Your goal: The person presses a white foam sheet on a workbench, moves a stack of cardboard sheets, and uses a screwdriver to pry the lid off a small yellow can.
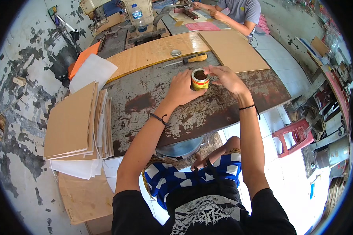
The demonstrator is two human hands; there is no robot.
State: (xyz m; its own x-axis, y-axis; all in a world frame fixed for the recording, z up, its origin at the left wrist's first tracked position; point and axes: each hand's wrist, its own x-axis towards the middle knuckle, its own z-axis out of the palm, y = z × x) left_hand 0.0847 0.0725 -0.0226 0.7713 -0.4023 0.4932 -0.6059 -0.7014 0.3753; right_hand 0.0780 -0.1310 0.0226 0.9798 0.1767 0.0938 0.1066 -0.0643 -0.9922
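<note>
A small open tin can (200,85) with a yellow and red label stands upright on the worn dark tabletop (145,125). Brown matter shows inside its silver rim. My left hand (182,88) is wrapped round the can from the left, thumb across the front. At the can's right rim, the fingertips of my right hand (227,80) touch the edge; its thumb is apart from the fingers, and I make out nothing held in it. Just beyond the can lies a screwdriver (196,58) with a yellow and black handle. A round metal lid (175,52) rests farther back on a wooden board.
Stacked brown cardboard sheets (72,121) lean at the table's left. A flat board (235,51) lies at the back right. Beyond are a water bottle (137,17) and a co-worker (245,13) at a sewing machine. A red plastic stool (294,135) stands to the right.
</note>
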